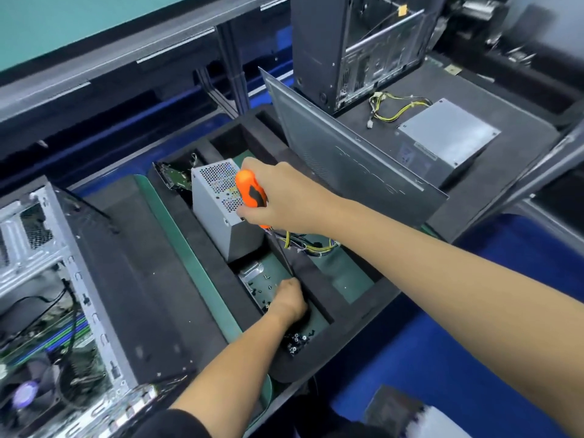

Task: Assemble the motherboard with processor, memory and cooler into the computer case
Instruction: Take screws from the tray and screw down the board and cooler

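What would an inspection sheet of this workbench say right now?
Surface: black foam tray with compartments, on a green mat.
Job's things: open case at left with board and fan inside; loose screws in a tray compartment.
Clutter: power supply standing in the tray; side panel leaning behind it; second supply and second case on the far bench.
Hands: right hand grips an orange screwdriver; left hand reaches among the screws, its grip hidden.
Cables: yellow-black bundles from both supplies.
Surroundings: grey rails, blue floor.
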A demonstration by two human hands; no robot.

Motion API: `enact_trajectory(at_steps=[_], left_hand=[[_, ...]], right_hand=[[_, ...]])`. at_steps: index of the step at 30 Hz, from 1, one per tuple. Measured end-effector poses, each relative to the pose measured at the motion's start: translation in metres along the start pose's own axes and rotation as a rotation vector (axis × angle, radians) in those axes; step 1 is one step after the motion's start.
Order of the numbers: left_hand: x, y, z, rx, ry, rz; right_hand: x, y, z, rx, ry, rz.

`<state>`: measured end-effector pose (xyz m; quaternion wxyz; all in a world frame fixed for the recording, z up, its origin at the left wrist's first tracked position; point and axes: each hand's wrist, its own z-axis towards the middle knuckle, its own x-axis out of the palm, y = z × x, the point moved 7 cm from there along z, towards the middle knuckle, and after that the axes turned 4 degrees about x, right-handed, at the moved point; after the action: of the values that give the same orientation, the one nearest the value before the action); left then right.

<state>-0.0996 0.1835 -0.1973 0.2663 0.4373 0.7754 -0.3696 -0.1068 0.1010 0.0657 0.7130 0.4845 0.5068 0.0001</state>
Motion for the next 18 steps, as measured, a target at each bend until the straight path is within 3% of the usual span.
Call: enact_trajectory(at_steps=[9,18], left_hand=[[0.000,0.001,-0.001,-0.029,0.036,-0.069],[0.007,-0.003,-0.006,0.060,0.088,0.047]], right_hand=[[0.013,0.002,-0.001,0.026,0.082,-0.012],[0.011,0.008,-0.007,0.002,0.079,-0.039]])
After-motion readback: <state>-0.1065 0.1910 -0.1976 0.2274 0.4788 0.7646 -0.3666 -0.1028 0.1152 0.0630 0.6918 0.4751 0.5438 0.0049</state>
